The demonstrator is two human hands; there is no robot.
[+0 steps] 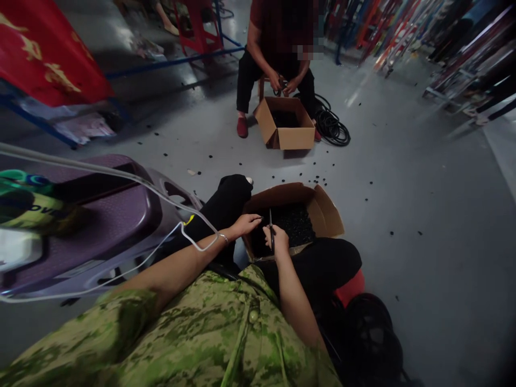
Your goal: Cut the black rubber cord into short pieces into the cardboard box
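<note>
My right hand [279, 240] is closed around the handles of a pair of scissors [271, 219], with the blades pointing away from me. To its left, over the near part of an open cardboard box [331, 216], my left hand [245, 223] pinches a small black piece [262, 218] between its fingertips. The piece is too small to name; its tip sits close to the blades. Many small black pieces [296, 221] fill the box, which stands between my legs.
Opposite me a seated person [278, 48] works over another cardboard box [296, 138]. Beside it lies a coil of black hose [341, 134]. Black bits litter the floor. At left stands a purple plastic stool [116, 215] with a white cable [157, 199] crossing it. Black coils [374, 333] lie at right.
</note>
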